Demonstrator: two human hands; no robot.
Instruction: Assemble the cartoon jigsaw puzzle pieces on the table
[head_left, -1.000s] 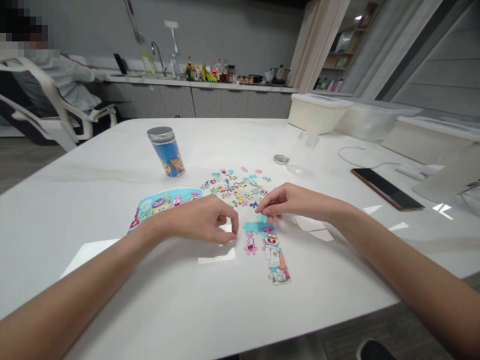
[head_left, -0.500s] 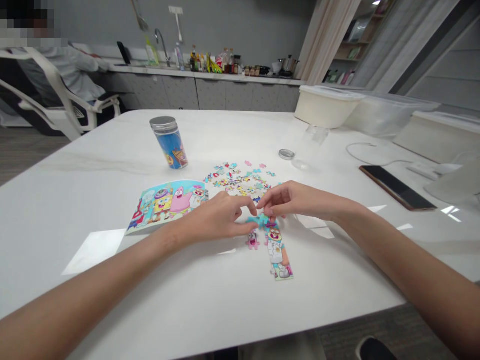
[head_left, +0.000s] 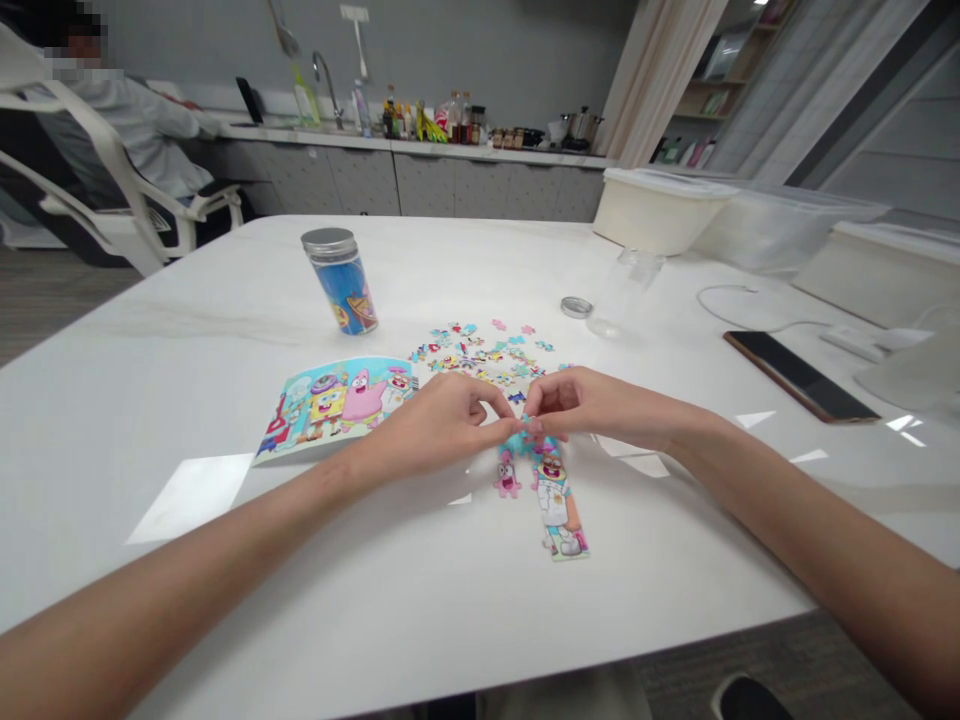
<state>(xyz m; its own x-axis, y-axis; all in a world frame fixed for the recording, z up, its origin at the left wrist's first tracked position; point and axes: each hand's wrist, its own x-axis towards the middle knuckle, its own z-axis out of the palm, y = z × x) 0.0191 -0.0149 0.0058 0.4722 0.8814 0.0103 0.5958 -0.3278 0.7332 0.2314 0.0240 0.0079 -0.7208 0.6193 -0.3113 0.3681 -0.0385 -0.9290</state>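
My right hand [head_left: 559,408] pinches a blue puzzle piece [head_left: 528,424] at the far end of the joined strip [head_left: 556,500]; left hand [head_left: 454,425] adjoins it, grip closure unclear; I judge it light, stiff card, best held by opposite edges.

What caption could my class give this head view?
Left hand and right hand work at the far end of a partly joined cartoon puzzle, loose pieces beyond.

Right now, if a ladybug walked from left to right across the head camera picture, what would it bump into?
White chair → jar with a silver lid → left hand → right hand → black phone. I skipped things that overlap sideways.
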